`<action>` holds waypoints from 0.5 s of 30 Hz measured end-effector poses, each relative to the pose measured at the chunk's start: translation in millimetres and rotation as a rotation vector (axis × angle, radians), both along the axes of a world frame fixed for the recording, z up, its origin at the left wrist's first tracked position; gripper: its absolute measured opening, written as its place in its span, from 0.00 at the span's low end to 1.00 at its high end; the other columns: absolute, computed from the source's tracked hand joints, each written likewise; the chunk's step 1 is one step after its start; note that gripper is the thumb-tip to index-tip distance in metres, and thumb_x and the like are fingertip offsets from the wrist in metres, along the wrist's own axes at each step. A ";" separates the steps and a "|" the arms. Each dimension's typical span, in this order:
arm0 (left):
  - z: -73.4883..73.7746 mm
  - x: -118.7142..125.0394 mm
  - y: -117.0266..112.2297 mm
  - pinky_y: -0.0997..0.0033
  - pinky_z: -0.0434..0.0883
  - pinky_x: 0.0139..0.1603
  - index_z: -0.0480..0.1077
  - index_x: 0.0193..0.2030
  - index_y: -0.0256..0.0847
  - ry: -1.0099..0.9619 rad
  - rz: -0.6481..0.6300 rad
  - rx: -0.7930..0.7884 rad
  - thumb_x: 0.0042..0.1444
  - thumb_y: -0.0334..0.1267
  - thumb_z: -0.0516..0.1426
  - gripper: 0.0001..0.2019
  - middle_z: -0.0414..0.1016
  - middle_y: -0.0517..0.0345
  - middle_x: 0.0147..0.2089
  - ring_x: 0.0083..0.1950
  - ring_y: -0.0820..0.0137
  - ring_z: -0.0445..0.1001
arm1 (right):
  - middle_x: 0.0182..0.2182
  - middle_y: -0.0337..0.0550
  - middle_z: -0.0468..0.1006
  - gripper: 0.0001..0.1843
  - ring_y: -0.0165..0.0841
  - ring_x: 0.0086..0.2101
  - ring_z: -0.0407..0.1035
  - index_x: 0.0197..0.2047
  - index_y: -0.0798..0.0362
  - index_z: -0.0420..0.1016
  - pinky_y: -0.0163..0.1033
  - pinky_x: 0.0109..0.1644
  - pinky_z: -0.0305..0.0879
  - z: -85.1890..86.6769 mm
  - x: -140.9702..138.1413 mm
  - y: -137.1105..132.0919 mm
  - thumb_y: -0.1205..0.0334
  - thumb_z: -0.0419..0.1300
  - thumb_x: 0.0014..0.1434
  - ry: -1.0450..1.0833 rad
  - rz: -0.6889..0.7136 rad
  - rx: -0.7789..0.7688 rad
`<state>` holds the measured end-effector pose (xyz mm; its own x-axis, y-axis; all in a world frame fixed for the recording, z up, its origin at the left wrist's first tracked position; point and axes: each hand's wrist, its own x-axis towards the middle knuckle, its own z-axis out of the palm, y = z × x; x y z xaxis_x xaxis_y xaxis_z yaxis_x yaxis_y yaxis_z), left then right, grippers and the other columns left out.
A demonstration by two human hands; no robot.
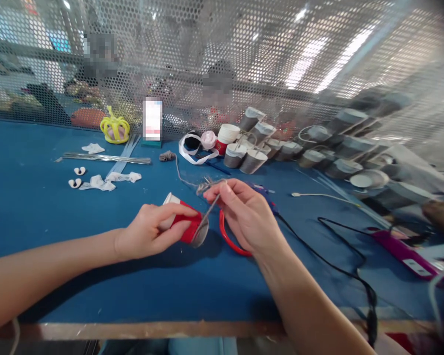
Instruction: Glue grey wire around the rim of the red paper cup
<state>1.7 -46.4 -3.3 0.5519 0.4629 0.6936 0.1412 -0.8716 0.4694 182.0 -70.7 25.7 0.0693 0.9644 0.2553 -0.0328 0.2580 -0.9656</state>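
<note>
My left hand (159, 229) grips a red and white paper cup (188, 230), tilted on its side, thumb and fingers round its wall. Grey yarn covers the end of the cup toward the right. From there a taut strand of grey yarn (211, 207) runs up to my right hand (240, 209), which pinches it between thumb and fingers. More of this yarn lies loosely bunched behind the right fingers and trails back to a small grey clump on the table. Red scissor-like handles (225, 234) show partly beneath my right hand.
Grey-wrapped cups (253, 161) crowd the back right, beside a white ribbon (183, 155). Metal wires (107, 158) and white fabric pieces (98, 183) lie left. A purple power strip (403, 254) and black cable (336, 261) lie right. A perforated screen (192, 59) stands behind.
</note>
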 end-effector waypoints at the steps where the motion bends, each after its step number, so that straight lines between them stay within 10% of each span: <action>1: 0.3 0.7 0.2 0.84 0.61 0.18 0.69 0.41 0.36 0.001 0.015 -0.059 0.57 0.32 0.50 0.09 0.63 0.69 0.13 0.14 0.81 0.57 | 0.26 0.37 0.72 0.11 0.28 0.31 0.66 0.27 0.52 0.68 0.38 0.41 0.62 0.7 0.8 -0.4 0.53 0.58 0.53 -0.026 -0.014 0.024; 9: 1.6 5.8 1.0 0.83 0.63 0.21 0.72 0.38 0.35 0.041 0.041 -0.386 0.55 0.35 0.52 0.10 0.73 0.60 0.24 0.20 0.79 0.63 | 0.25 0.36 0.72 0.11 0.28 0.30 0.67 0.28 0.51 0.66 0.38 0.40 0.63 -3.0 4.3 1.5 0.53 0.56 0.55 -0.161 -0.107 0.100; 15: 1.3 3.3 -3.3 0.83 0.61 0.18 0.72 0.38 0.36 0.033 0.003 -0.297 0.54 0.33 0.53 0.09 0.70 0.63 0.20 0.17 0.81 0.60 | 0.24 0.36 0.73 0.10 0.26 0.28 0.67 0.27 0.53 0.67 0.34 0.36 0.62 -6.7 5.1 4.8 0.56 0.57 0.55 -0.230 -0.144 0.055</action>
<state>4.9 -49.7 -2.0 0.5701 0.6448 0.5091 0.1632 -0.6962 0.6990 187.1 -65.9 19.0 0.1389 0.9329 0.3323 0.2268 0.2966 -0.9277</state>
